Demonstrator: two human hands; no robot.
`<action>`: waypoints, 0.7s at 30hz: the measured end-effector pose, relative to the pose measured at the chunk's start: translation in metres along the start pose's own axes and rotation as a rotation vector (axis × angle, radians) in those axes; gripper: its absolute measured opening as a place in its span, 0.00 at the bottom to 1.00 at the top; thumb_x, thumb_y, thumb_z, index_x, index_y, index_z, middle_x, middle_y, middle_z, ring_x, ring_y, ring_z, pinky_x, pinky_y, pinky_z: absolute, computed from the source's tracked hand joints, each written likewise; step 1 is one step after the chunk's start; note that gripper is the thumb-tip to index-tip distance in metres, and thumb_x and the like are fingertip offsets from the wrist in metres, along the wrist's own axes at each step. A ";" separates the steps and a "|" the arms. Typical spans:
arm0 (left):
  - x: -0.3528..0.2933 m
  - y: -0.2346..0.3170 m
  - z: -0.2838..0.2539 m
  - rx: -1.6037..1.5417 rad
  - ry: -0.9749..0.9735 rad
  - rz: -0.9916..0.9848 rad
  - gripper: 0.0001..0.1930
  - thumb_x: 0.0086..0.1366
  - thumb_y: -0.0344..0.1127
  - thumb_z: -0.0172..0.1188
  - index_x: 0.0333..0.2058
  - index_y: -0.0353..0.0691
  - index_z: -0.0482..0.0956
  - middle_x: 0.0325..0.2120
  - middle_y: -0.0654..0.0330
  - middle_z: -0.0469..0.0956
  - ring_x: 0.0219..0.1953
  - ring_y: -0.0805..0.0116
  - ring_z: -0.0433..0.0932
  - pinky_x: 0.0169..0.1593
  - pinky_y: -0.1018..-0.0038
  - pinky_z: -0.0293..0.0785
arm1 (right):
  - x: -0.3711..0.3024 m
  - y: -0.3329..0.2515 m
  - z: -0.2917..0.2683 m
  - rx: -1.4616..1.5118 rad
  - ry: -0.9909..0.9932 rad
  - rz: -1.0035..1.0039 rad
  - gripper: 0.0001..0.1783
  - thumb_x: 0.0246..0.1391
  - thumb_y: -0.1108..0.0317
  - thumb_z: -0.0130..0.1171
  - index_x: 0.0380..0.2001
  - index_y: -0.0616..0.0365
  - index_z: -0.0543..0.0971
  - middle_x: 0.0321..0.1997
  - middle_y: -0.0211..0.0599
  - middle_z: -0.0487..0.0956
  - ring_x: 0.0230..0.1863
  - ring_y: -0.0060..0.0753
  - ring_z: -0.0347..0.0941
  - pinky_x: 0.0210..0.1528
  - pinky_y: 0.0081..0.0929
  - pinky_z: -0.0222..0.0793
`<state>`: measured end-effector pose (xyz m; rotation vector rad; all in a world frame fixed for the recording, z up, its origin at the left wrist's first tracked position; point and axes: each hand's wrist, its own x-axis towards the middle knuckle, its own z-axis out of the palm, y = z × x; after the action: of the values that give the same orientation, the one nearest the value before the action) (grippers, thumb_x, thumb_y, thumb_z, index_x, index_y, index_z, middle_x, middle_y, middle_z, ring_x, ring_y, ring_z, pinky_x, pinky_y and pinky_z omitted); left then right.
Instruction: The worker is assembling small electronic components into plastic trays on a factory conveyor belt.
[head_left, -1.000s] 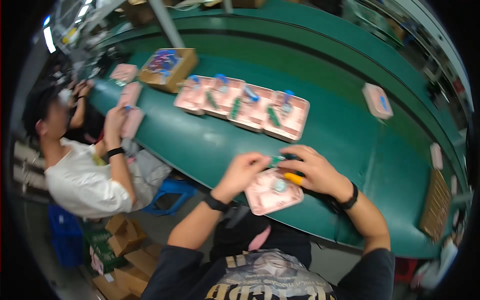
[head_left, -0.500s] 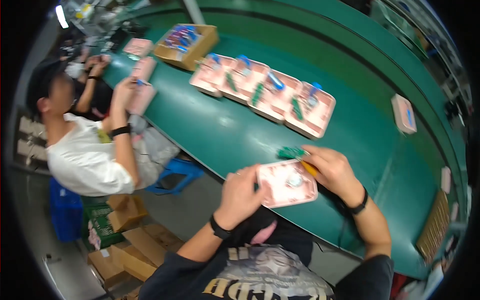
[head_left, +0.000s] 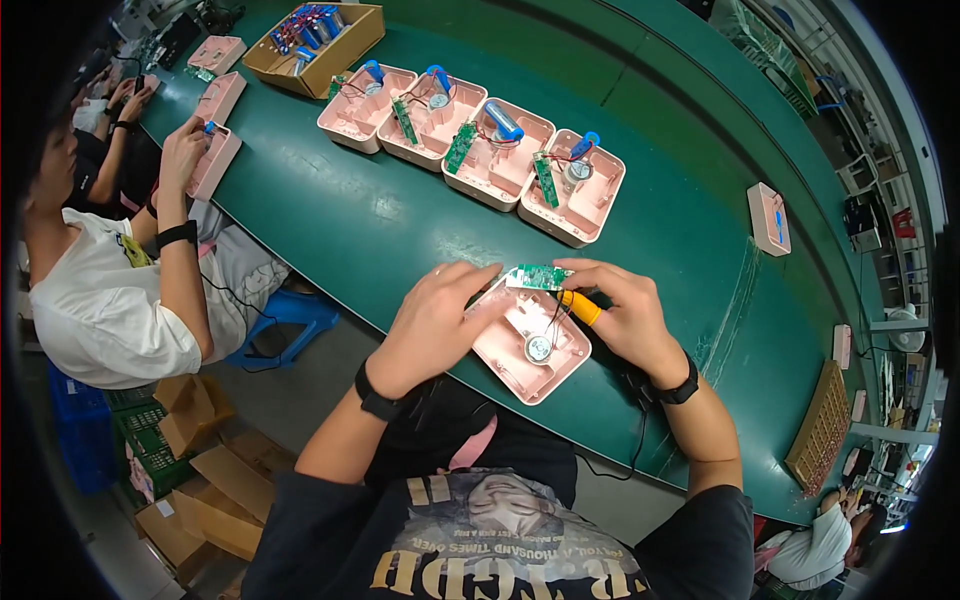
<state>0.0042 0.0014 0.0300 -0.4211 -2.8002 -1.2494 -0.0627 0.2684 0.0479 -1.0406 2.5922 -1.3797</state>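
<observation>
In front of me a pink plastic casing [head_left: 510, 370] lies at the table's near edge, with a round silver speaker [head_left: 538, 348] inside. Thin wires run from inside it up to a green circuit board [head_left: 538, 277], held over the casing's far rim. The fingertips of my left hand [head_left: 430, 320] close at the board's left end, its thumb over the casing's side. My right hand [head_left: 625, 315] pinches the board's right end. A yellow finger cot [head_left: 580, 306] shows on one of its fingers.
Beyond my hands stands a row of pink casings [head_left: 485, 190] with boards, speakers and blue cylindrical batteries. A cardboard box [head_left: 345, 50] of batteries sits at the far left. Another casing [head_left: 768, 220] lies at right, near a brown slotted tray [head_left: 822, 425]. A co-worker [head_left: 120, 290] works on my left.
My left hand has come up from the casing's side to the board. My right hand has brought the board over the far rim, and the casing has turned.
</observation>
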 end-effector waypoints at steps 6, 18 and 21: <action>-0.027 0.001 0.018 -0.093 0.151 0.011 0.27 0.60 0.36 0.72 0.58 0.37 0.83 0.46 0.53 0.81 0.52 0.54 0.77 0.60 0.57 0.70 | 0.005 -0.002 -0.002 -0.049 -0.072 -0.199 0.13 0.51 0.77 0.75 0.42 0.59 0.86 0.51 0.39 0.84 0.51 0.45 0.81 0.50 0.38 0.79; -0.014 -0.006 0.017 -0.318 -0.004 -0.047 0.23 0.56 0.36 0.74 0.51 0.43 0.84 0.45 0.62 0.84 0.53 0.59 0.78 0.63 0.61 0.64 | 0.010 -0.024 -0.005 -0.112 -0.277 -0.165 0.12 0.47 0.78 0.75 0.38 0.60 0.87 0.50 0.39 0.81 0.55 0.49 0.76 0.56 0.41 0.75; -0.010 -0.005 0.015 -0.210 0.009 0.084 0.21 0.55 0.31 0.77 0.48 0.41 0.85 0.41 0.61 0.86 0.45 0.58 0.82 0.59 0.63 0.70 | 0.005 -0.029 -0.005 -0.169 -0.280 -0.100 0.13 0.46 0.78 0.75 0.37 0.60 0.87 0.49 0.38 0.80 0.54 0.49 0.76 0.56 0.41 0.75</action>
<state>0.0131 0.0070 0.0143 -0.5353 -2.6223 -1.5273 -0.0523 0.2577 0.0738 -1.2966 2.5102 -0.9602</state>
